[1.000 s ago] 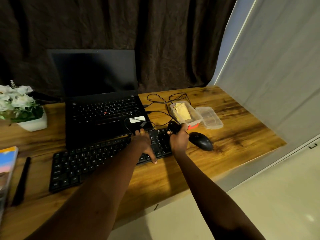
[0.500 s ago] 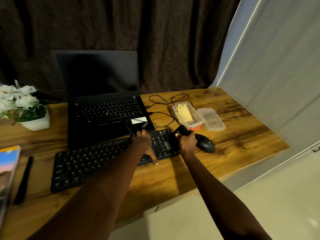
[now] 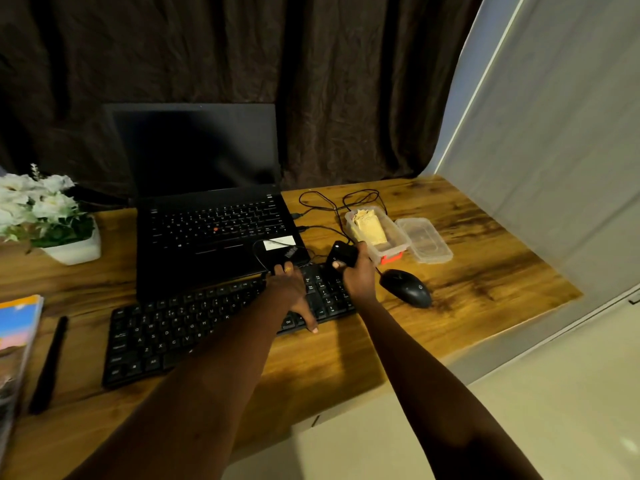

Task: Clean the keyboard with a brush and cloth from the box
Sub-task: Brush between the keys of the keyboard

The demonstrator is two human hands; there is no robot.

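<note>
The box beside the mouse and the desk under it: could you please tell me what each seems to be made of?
Box: clear, thin plastic; the yellow cloth shows through its walls. Desk: brown wood grain with a soft sheen, possibly laminate rather than solid wood.

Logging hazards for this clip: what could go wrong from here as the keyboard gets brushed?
1. The right hand grips the black brush at the keyboard's far right corner, near loose cables and the open box holding the cloth; a sweep might snag a cable or nudge the box.
2. The left hand rests on the keys, so it may press some.
3. Dust may land on the open laptop just behind.
</note>
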